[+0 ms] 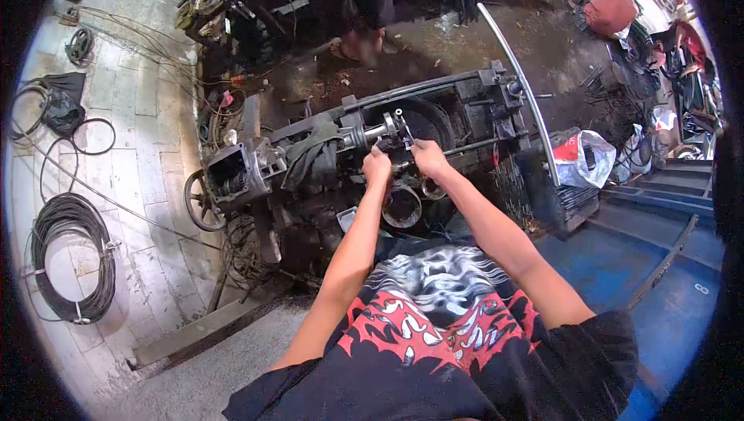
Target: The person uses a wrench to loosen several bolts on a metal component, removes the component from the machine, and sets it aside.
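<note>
Both hands meet over a long, greasy lathe (403,95), close to its shiny round spindle end (381,131). My left hand (377,165) is closed with the fingers pressed together, beside dark parts just below the spindle; what it grips is hidden. My right hand (431,160) is closed at the lower end of a slim metal bar with a round end (401,117), which stands up past the fingertips. Left of the hands, a dark grey cloth (315,153) drapes over the machine. A metal ring (402,206) sits below them.
A handwheel (203,201) stands at the lathe's left end. Cable coils (74,258) lie on pale floor tiles. A long pale pipe (521,80) slants beside the right end, near a white and red sack (583,159). A person in red (611,8) crouches at upper right.
</note>
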Demonstrator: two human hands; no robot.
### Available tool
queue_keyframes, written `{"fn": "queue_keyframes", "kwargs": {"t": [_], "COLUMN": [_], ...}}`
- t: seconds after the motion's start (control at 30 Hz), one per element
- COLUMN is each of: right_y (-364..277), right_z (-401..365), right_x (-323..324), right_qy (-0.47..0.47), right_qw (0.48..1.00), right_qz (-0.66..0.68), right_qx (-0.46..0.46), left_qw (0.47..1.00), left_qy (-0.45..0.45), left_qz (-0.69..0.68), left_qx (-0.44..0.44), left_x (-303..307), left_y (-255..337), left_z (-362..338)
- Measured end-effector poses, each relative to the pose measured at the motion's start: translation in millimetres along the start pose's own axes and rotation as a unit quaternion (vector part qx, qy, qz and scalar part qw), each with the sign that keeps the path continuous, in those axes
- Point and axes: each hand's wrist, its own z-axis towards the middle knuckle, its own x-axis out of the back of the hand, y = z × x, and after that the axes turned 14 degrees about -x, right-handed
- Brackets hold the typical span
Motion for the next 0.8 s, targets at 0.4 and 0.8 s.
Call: {"fn": "queue_keyframes", "kwargs": {"t": [0.4,0.8], "right_y": [-10.9,-29.0], "right_z": [0.0,-13.6], "right_x": [6.3,12.1], "right_qy": [0.034,0.015], "right_qw": [0.994,0.993], "right_qz": [-0.1,-0.114], "right_qx": [0.032,0.006], "left_qw": [0.931,0.851], "left_qy": [-0.253,-0.261], "left_qz": [-0.217,-0.381], "left_qx": [0.147,0.252], "left_x": [16.2,18.8], "left_y": [-0.5,14.0], "left_z": [55.7,35.6]}}
